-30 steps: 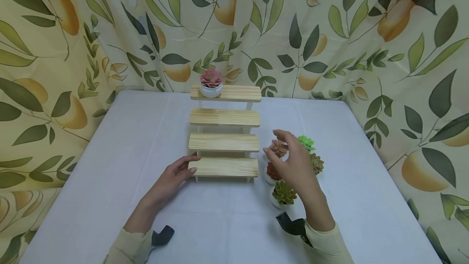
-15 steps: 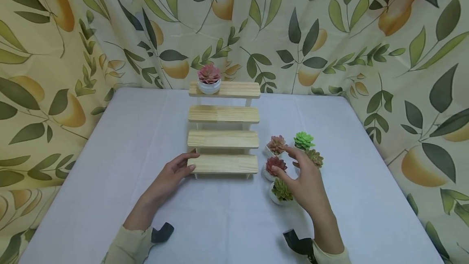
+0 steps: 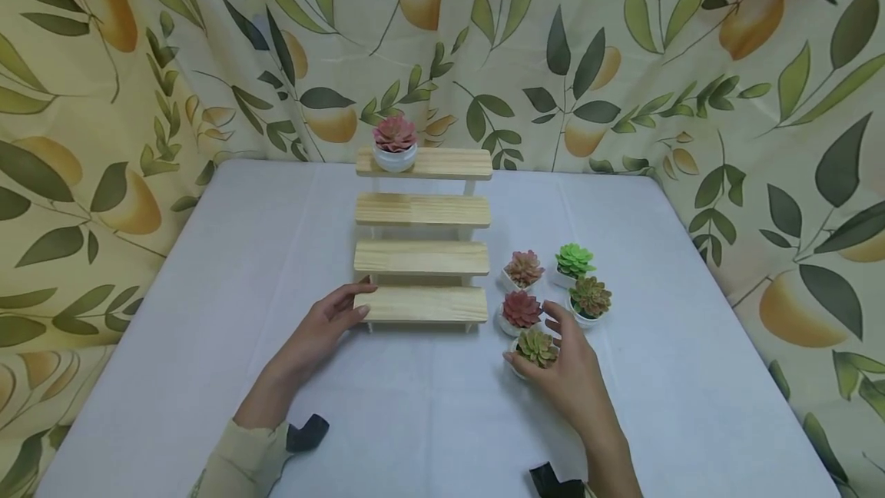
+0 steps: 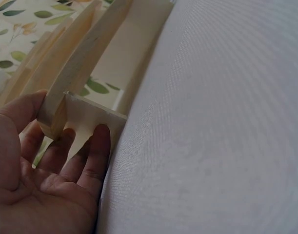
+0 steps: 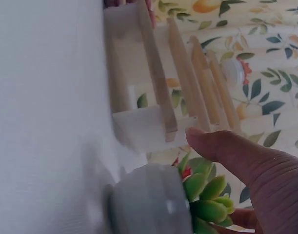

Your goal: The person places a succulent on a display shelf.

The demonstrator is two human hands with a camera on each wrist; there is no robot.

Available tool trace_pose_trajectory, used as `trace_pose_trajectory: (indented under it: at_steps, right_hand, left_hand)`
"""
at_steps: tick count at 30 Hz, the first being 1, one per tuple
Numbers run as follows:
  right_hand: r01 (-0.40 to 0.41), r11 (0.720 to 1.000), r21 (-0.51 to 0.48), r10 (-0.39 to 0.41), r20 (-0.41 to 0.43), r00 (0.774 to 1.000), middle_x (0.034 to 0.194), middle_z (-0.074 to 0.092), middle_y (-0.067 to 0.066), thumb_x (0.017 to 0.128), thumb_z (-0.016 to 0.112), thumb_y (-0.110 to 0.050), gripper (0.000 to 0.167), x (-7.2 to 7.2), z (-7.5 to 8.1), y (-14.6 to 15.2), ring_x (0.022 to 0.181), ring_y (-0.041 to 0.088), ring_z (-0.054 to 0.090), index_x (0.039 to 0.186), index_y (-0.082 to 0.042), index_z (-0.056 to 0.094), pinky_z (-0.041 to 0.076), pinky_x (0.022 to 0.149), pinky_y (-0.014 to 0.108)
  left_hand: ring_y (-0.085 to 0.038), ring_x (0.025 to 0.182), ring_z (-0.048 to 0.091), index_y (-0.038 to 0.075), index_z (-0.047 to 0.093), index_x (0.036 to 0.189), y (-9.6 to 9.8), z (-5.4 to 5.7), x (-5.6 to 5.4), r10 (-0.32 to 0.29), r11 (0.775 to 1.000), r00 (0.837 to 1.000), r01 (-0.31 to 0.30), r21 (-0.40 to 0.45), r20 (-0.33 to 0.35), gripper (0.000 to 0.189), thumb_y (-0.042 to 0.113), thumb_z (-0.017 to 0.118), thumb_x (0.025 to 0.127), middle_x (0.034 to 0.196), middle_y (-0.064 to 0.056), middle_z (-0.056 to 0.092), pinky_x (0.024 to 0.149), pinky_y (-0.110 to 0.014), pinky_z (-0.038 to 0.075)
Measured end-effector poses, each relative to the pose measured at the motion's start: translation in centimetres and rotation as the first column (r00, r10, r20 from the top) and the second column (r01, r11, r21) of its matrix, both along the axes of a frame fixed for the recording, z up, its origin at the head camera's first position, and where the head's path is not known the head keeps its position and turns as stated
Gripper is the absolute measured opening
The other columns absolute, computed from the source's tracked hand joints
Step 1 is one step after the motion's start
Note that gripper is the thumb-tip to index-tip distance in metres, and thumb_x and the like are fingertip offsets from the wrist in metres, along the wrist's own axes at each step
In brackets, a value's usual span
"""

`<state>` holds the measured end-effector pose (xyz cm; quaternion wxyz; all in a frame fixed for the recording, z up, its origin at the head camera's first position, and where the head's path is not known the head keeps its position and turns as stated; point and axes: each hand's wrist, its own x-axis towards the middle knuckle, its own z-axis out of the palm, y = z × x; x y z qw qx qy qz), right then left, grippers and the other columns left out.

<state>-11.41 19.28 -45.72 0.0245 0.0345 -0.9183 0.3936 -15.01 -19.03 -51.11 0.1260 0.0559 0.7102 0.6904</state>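
Note:
A wooden tiered display stand (image 3: pixel 422 258) with several steps stands mid-table. My left hand (image 3: pixel 325 329) holds the left end of its lowest step; in the left wrist view the thumb (image 4: pixel 29 108) lies against the board's edge and the fingers are underneath. My right hand (image 3: pixel 570 379) is spread around the olive-green potted succulent (image 3: pixel 537 347), the nearest of a group. In the right wrist view, the thumb (image 5: pixel 207 144) is apart from its white pot (image 5: pixel 151 202); the other fingers are mostly hidden behind the leaves. A pink potted succulent (image 3: pixel 394 137) sits on the top step's left end.
Beside the right hand stand a dark red succulent (image 3: pixel 522 309), a dusty pink one (image 3: pixel 524 269), a bright green one (image 3: pixel 574 260) and a brownish-green one (image 3: pixel 591 297), all in white pots. A white cloth (image 3: pixel 429 421) covers the table; a leaf-print curtain (image 3: pixel 498 60) hangs behind.
My right hand has come down and nearer from above the far pots to the nearest green succulent, its fingers spread. The left hand has stayed on the stand. The head view has tilted slightly.

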Motion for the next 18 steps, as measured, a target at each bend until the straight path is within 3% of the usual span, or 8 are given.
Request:
trace_pose_trajectory:
  at_steps: [11,18]
  right_hand:
    - [0.051,0.999,-0.007,-0.051,0.043,0.998,0.149,0.047,0.022,0.073,0.096,-0.041,0.11,1.0,-1.7,0.1,0.133,0.044,0.049,0.155,-0.004,0.032,0.039,0.107,0.063]
    - [0.076,0.997,0.024,-0.077,0.066,0.995,0.147,0.047,0.025,0.073,0.097,-0.033,0.107,2.0,-2.7,0.3,0.138,0.044,0.044,0.152,-0.001,0.033,0.035,0.111,0.062]
  left_hand:
    - [-0.019,0.154,0.018,0.02,0.061,0.142,0.0,0.1,0.0,-0.003,1.0,1.0,0.004,0.015,-0.015,0.038,0.027,0.065,0.105,0.166,0.001,0.03,0.118,-0.04,0.026]
    - [-0.021,0.155,0.015,0.018,0.061,0.14,0.0,0.1,-0.1,-0.004,1.0,1.0,0.004,0.005,-0.028,0.036,0.024,0.065,0.105,0.166,0.003,0.032,0.118,-0.041,0.028]
